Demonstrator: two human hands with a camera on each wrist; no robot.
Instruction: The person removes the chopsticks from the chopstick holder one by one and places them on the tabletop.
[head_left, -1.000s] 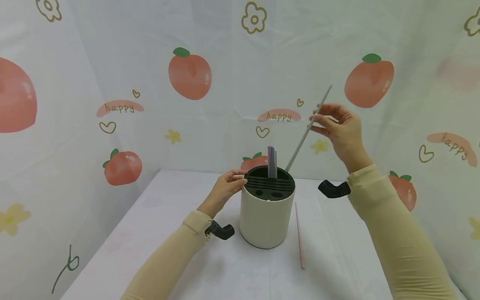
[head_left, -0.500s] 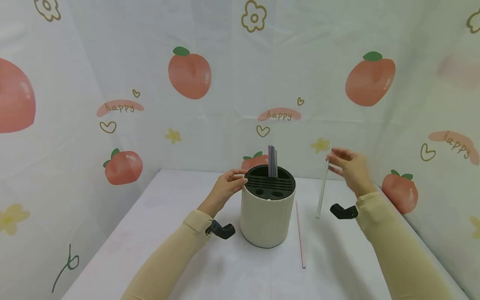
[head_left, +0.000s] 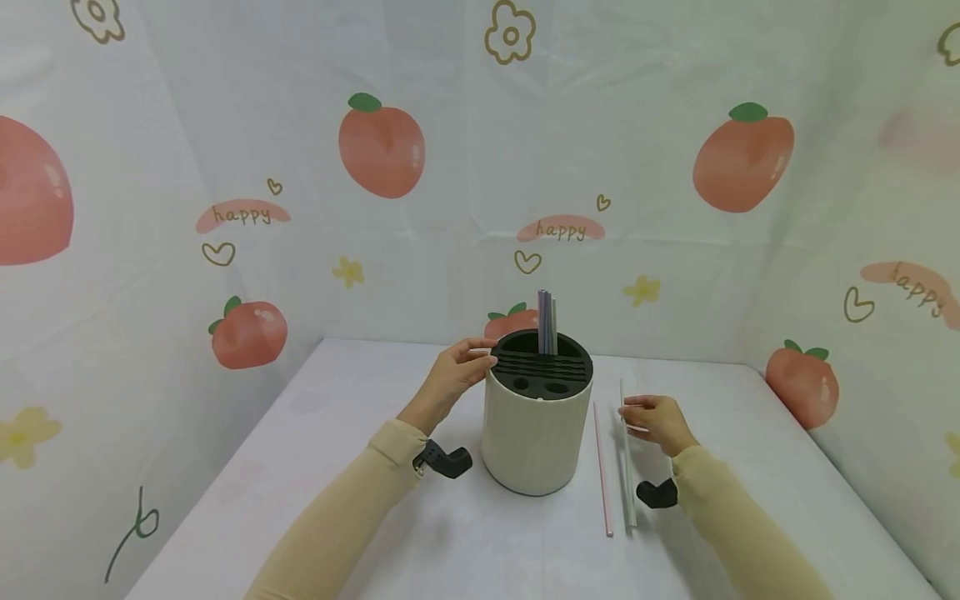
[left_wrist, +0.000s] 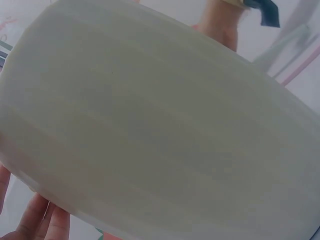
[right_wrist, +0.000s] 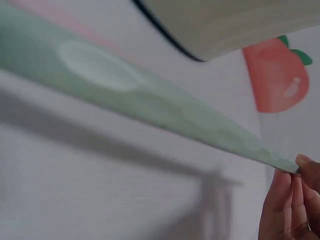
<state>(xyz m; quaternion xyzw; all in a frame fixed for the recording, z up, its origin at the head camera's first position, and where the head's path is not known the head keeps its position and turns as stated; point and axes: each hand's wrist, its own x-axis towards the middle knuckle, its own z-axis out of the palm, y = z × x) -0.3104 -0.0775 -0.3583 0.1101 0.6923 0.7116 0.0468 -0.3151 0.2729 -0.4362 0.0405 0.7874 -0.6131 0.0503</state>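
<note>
A cream, round pen holder [head_left: 532, 446] with a black slotted top [head_left: 546, 379] stands upright on the table. My left hand [head_left: 453, 375] rests its fingertips against the left side of the top rim, fingers fairly straight; in the left wrist view the fingers [left_wrist: 57, 222] show at the edge of the holder's wall. My right hand [head_left: 660, 421] pinches a long, thin pale green stick [head_left: 628, 475] near its far end, low over the table. In the right wrist view, light oval marks show along this stick. A thin pink stick [head_left: 602, 467] lies between it and the holder.
Several thin purple and grey sticks [head_left: 547, 323] stand upright in the holder's rear compartment. The white table [head_left: 360, 517] meets a printed cloth backdrop [head_left: 435, 250] at the back and both sides.
My right hand has carried the pale green stick from over the holder's rim to the right and down to the table, beside the pink stick. The left hand has stayed at the rim.
</note>
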